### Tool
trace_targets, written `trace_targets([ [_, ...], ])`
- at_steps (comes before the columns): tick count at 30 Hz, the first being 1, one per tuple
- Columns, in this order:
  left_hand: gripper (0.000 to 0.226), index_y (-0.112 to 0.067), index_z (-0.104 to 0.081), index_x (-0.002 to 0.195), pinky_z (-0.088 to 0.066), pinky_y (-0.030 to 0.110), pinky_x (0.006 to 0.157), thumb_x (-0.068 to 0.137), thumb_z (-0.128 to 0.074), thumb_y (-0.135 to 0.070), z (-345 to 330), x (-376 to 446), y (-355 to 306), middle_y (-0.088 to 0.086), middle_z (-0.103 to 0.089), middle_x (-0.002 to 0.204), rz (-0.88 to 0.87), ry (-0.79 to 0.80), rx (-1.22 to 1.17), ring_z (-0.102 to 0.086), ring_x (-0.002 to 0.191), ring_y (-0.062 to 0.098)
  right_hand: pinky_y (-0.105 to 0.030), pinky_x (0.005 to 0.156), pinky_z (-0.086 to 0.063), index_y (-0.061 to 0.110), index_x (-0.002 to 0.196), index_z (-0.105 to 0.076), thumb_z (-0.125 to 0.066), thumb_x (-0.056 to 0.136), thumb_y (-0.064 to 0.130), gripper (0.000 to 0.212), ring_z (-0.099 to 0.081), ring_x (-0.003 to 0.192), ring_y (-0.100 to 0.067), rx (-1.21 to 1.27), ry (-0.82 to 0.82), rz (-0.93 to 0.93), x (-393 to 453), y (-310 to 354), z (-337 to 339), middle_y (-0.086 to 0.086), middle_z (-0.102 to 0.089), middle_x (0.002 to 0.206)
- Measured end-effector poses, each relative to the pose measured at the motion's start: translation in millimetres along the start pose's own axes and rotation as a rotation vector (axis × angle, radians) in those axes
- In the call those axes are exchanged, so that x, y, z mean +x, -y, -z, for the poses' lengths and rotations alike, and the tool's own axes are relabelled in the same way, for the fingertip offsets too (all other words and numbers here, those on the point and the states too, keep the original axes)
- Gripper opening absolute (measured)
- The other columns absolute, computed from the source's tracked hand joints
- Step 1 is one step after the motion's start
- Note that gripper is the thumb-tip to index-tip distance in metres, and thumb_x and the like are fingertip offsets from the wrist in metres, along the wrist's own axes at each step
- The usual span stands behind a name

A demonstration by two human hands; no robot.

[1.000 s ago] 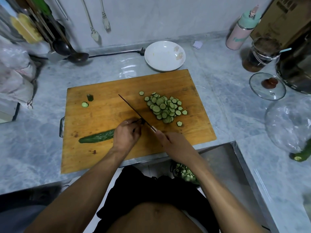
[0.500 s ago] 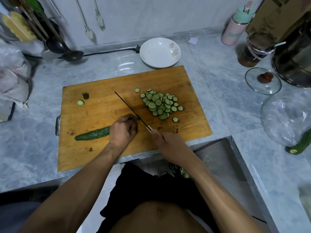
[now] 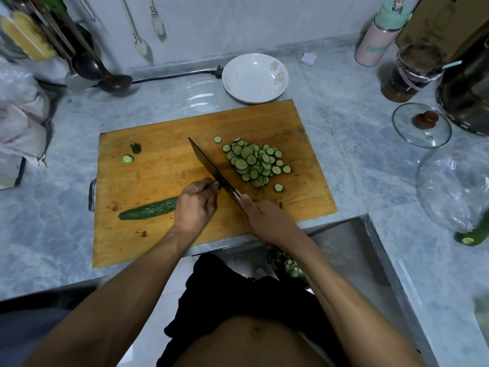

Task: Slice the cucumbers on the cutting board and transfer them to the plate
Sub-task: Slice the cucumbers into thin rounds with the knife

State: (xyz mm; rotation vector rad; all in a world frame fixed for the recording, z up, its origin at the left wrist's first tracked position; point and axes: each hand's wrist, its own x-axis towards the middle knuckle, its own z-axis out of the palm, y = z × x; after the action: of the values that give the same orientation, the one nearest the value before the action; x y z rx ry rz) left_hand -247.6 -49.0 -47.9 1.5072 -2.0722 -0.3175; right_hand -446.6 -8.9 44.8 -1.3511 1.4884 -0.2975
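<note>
A wooden cutting board (image 3: 158,242) lies on the grey counter. On it a dark green cucumber (image 3: 148,211) lies lengthwise; my left hand (image 3: 195,205) grips its right end with curled fingers. My right hand (image 3: 264,221) holds the handle of a dark cleaver (image 3: 209,165), whose blade stands right beside my left fingertips at the cucumber's cut end. A pile of cucumber slices (image 3: 255,162) sits right of the blade. Two end pieces (image 3: 131,153) lie at the board's left. A white plate (image 3: 255,78) stands behind the board with nothing on it.
A glass lid (image 3: 422,124), a jar (image 3: 412,72) and a pink bottle (image 3: 378,35) stand at the right back. A clear bag with another cucumber (image 3: 473,235) lies at right. Ladles and a power cord are at the back left. A metal tray edge runs below the board.
The cleaver's blade has tilted so its broad side shows more. My left hand stays on the cucumber's end and the view has shifted slightly.
</note>
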Motion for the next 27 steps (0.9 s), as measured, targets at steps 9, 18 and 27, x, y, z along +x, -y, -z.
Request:
trace_targets([
  [9, 0.022, -0.004, -0.074, 0.105, -0.055, 0.033, 0.080, 0.083, -0.070, -0.003, 2.7, -0.5, -3.9, 0.011, -0.070, 0.109, 0.009, -0.022, -0.007, -0.065, 0.094, 0.029, -0.029, 0.056, -0.034, 0.019, 0.057, -0.047, -0.025, 0.103, 0.055, 0.063, -0.050, 0.058, -0.013, -0.057, -0.052, 0.047, 6.0, -6.3, -3.0, 0.003, -0.051, 0.058],
  [18, 0.024, -0.008, -0.075, 0.106, -0.053, 0.033, 0.092, 0.082, -0.073, -0.003, 3.9, -2.3, 4.3, 0.010, -0.070, 0.112, 0.095, -0.007, -0.104, -0.067, 0.101, 0.023, -0.025, 0.049, -0.036, 0.016, 0.057, -0.043, -0.024, 0.101, 0.061, 0.066, -0.047, 0.039, -0.008, -0.075, -0.099, 0.050, 8.4, -11.9, 20.0, 0.003, -0.048, 0.048],
  [27, 0.025, -0.007, -0.074, 0.107, -0.047, 0.026, 0.098, 0.084, -0.067, -0.002, 7.0, 0.9, 0.6, 0.010, -0.070, 0.114, 0.119, 0.017, -0.060, -0.065, 0.106, 0.023, -0.023, 0.050, -0.027, 0.019, 0.059, -0.042, -0.023, 0.104, 0.053, 0.059, -0.043, 0.053, -0.008, -0.173, -0.014, 0.158, -9.9, -4.9, 3.9, 0.004, -0.045, 0.056],
])
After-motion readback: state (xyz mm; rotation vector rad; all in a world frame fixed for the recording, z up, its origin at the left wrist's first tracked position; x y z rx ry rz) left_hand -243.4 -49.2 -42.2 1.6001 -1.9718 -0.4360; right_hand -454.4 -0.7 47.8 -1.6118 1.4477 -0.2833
